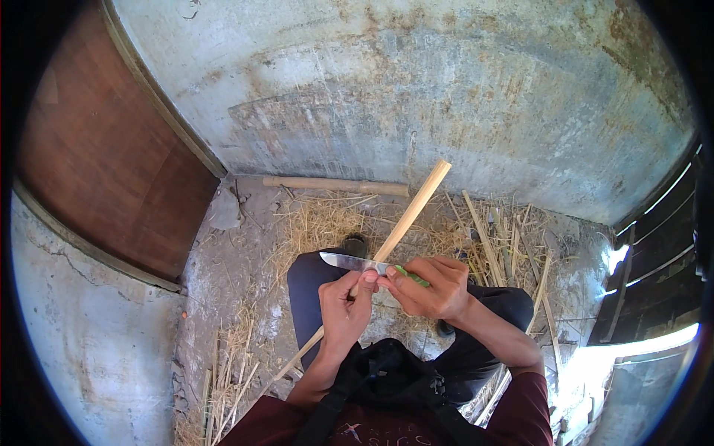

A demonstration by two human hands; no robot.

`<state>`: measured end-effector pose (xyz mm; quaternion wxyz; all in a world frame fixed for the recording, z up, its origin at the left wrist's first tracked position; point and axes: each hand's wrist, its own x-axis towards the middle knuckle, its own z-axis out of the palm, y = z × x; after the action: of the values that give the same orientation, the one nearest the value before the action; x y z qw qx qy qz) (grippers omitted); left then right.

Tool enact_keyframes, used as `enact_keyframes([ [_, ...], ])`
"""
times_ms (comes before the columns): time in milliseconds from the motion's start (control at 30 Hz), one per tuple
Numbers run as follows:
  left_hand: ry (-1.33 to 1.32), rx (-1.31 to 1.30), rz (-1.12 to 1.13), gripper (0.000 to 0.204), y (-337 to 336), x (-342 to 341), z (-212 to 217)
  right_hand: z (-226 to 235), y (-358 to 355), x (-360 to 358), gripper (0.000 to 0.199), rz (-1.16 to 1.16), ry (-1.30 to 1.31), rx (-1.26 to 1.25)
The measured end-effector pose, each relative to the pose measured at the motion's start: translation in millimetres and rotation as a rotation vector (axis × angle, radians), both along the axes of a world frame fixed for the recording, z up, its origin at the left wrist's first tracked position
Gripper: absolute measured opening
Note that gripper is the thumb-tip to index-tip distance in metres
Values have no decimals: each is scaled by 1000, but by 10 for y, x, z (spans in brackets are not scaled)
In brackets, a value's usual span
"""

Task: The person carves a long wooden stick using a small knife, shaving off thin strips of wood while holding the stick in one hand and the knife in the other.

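Note:
My left hand (pixel 347 308) is closed round a long pale bamboo strip (pixel 416 206), which slants from the lower left up to the right past my knees. In my right hand (pixel 432 288) is a knife (pixel 346 261) with a green handle, its fingers wrapped round the grip. The shiny blade lies across the strip, its tip pointing left. Both thumbs meet near the blade's base, close to the strip. Part of the strip is hidden behind my left hand.
Shavings (pixel 320 223) litter the floor before me. Loose strips lie at the right (pixel 487 241) and lower left. A bamboo pole (pixel 335 184) rests along the stained wall (pixel 446 104). A brown door (pixel 119 149) stands at the left, dark slats (pixel 654 267) at the right.

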<state>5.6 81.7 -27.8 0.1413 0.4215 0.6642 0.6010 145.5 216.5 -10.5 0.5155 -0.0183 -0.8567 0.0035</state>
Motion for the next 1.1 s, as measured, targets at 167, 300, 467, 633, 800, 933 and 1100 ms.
enact_keyframes([
  [167,19,-42,-5,37,-19,-10,15,19,-17,2,31,-12,4,-8],
  [300,1,2,-17,37,-11,-3,-39,10,1,-2,31,-13,1,-2],
  [467,-13,35,-25,36,-6,10,-19,17,5,-8,29,-26,14,15],
  [633,12,-7,-32,36,-16,11,39,60,9,1,26,-25,19,16],
  [800,8,-84,2,41,-116,-46,57,129,322,89,19,-147,68,-78],
  [933,13,-108,20,40,-159,-57,-22,125,334,85,21,-166,61,-80],
  [1100,26,-112,10,40,-188,-63,18,124,389,121,21,-155,103,-92],
])
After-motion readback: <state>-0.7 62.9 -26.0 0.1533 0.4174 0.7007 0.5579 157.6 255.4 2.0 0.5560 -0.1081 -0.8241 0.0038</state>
